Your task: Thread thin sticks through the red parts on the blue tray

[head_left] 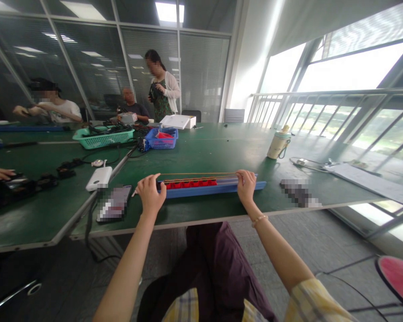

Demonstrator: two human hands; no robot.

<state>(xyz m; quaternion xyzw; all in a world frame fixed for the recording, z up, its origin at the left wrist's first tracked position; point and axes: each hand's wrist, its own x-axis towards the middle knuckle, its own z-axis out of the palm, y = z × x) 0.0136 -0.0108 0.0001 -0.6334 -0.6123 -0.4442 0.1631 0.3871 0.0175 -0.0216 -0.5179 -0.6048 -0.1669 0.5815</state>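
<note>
A long blue channel-shaped rail (201,191) lies along the table's near edge, with a row of red blocks (191,184) inside its left part. Thin orange cords (198,173), resembling a stretched rubber band, run above it from one hand to the other. My left hand (148,190) curls around the rail's left end, the cord at its fingertips and the thumb near a dark end piece. Close to the right end, my right hand (246,187) is closed with thumb and fingers pinching the cord. Its fingers partly hide the rail there.
Phones (116,203) lie left and right of the rail. A white power bank (99,178), green basket (104,139), blue basket (161,138) and bottle (278,144) stand farther back. Another person's hand (0,173) is at far left. Several people are across the table.
</note>
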